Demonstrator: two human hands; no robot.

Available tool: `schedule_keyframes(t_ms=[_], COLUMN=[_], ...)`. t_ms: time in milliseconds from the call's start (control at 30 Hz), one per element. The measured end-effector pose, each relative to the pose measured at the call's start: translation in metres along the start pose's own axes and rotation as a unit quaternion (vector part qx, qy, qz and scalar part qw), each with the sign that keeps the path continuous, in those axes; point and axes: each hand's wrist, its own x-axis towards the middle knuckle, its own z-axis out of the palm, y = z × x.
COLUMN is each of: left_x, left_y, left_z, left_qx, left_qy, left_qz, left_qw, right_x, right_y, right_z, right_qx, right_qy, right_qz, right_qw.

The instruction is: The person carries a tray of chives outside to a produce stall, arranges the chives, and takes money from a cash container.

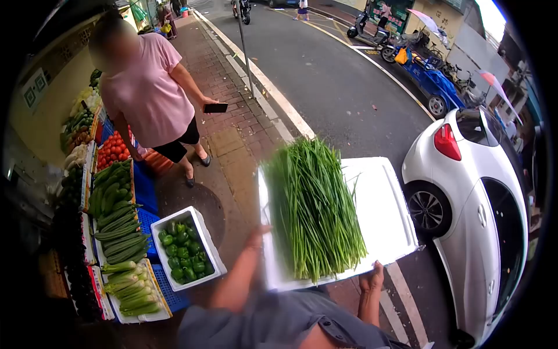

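Observation:
A white foam tray is held out in front of my body, tilted a little. Long green stalks lie in a thick bundle over its left and middle part; its right part shows bare foam. My left hand grips the tray's left edge, slightly blurred, with the fingers partly hidden. At the near edge, toward the right, my right hand holds the tray from below, fingers mostly under it.
Left stands a vegetable display with cucumbers, tomatoes and leafy stalks. A foam box of green peppers sits beside it. A person holding a phone stands ahead. A white car is parked right; a pole rises at the kerb.

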Motion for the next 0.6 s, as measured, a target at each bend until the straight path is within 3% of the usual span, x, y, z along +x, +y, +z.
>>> schedule_keyframes(t_ms=[133, 233, 333, 500, 533, 600], left_x=[0.066, 0.097, 0.135, 0.252, 0.306, 0.327], left_y=[0.033, 0.073, 0.117, 0.181, 0.177, 0.204], left_z=[-0.010, 0.022, 0.047, 0.031, -0.015, -0.006], left_qx=[-0.014, -0.092, -0.073, -0.075, -0.043, -0.092], left_qy=[0.057, 0.041, 0.070, 0.123, 0.135, 0.113], left_qz=[0.001, 0.053, 0.073, 0.081, 0.172, 0.118], left_qw=[0.998, 0.994, 0.992, 0.986, 0.975, 0.982], right_x=[0.123, 0.215, 0.305, 0.410, 0.432, 0.467], right_y=[-0.007, -0.005, 0.013, 0.052, 0.066, 0.080], right_z=[0.051, 0.103, 0.132, 0.249, 0.287, 0.312], right_qx=[-0.029, -0.043, -0.052, -0.058, -0.066, -0.075], right_qy=[-0.021, -0.020, -0.081, -0.111, -0.118, -0.074], right_qz=[0.052, 0.098, 0.097, 0.122, 0.109, 0.127], right_qw=[0.998, 0.994, 0.991, 0.985, 0.985, 0.986])
